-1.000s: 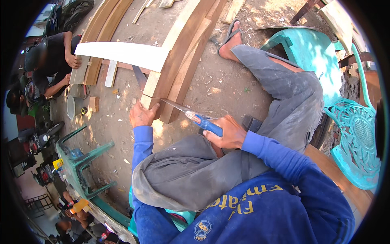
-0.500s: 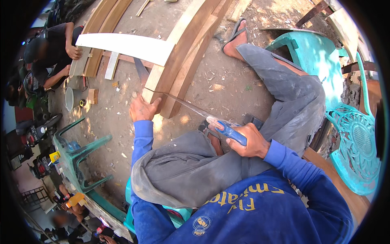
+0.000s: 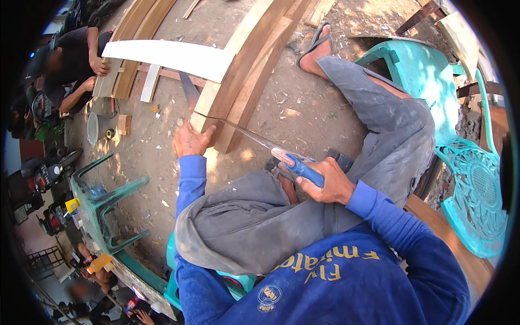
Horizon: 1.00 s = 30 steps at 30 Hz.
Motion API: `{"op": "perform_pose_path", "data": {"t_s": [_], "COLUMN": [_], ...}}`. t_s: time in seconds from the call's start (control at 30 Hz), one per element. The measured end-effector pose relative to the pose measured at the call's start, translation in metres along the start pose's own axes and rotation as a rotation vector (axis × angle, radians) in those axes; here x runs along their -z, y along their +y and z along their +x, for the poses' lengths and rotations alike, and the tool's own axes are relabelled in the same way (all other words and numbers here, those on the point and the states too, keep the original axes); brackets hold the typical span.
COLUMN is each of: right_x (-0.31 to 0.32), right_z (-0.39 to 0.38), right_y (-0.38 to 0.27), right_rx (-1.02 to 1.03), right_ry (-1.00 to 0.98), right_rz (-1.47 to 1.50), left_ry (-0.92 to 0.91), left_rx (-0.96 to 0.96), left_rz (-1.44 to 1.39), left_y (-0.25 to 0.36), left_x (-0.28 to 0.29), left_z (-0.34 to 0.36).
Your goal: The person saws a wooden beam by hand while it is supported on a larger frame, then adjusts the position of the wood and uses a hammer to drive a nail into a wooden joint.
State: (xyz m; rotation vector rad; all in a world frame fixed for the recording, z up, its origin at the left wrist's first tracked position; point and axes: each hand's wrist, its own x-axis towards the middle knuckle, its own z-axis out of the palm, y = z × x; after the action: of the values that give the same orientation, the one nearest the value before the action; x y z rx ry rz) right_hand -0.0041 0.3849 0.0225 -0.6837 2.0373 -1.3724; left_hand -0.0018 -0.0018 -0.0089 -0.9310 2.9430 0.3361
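My right hand (image 3: 329, 181) is wrapped round the blue handle of a hand saw (image 3: 254, 139), whose thin blade reaches away to the left. The blade lies across the near end of a wooden beam (image 3: 219, 100), in a cut there. Close beside the cut, my left hand (image 3: 191, 139) grips the beam's end, thumb on its near face and fingers over the far side. A second beam (image 3: 249, 108) runs alongside on the right. Beyond my left hand, a dark flat blade-like piece (image 3: 188, 89) slants up beneath a white board (image 3: 168, 58); I cannot tell what it belongs to.
At the far left another person (image 3: 70, 70) rests both hands on more beams (image 3: 127, 76). A pail (image 3: 97, 128) and a wood block (image 3: 124, 124) stand on the ground. Green plastic chairs (image 3: 105, 203) (image 3: 422, 76) flank me, and my sandalled foot (image 3: 316, 57) is right of the beams.
My right hand and the saw have moved slightly forward and left along the cut. My left hand keeps its grip on the beam's end, a little higher in view.
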Motion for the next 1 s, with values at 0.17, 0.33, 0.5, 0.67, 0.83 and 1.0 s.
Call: {"op": "perform_pose_path", "data": {"t_s": [0.17, 0.33, 0.5, 0.67, 0.83, 1.0], "right_x": [-0.034, -0.012, -0.024, -0.034, -0.014, -0.043], "right_z": [0.084, 0.01, 0.049, 0.065, 0.001, 0.085], "right_y": [0.009, 0.004, 0.005, -0.006, -0.012, -0.008], "right_rx": [-0.04, -0.025, -0.076, -0.01, 0.075, -0.062], "right_ry": [0.013, -0.009, -0.01, 0.002, 0.132, 0.014], "right_rz": [-0.11, 0.014, -0.063, -0.098, 0.019, -0.111], "left_ry": [-0.025, -0.013, -0.011, 0.02, 0.021, 0.034], "left_rx": [-0.004, 0.013, 0.007, -0.002, -0.014, -0.036], "left_rz": [-0.027, -0.007, -0.012, -0.044, -0.067, -0.112], "left_y": [0.009, -0.003, 0.005, -0.002, 0.0, 0.001], "left_x": [-0.008, 0.002, -0.003, -0.008, 0.004, -0.009], "left_z": [0.003, -0.001, 0.004, 0.005, -0.005, -0.005]}}
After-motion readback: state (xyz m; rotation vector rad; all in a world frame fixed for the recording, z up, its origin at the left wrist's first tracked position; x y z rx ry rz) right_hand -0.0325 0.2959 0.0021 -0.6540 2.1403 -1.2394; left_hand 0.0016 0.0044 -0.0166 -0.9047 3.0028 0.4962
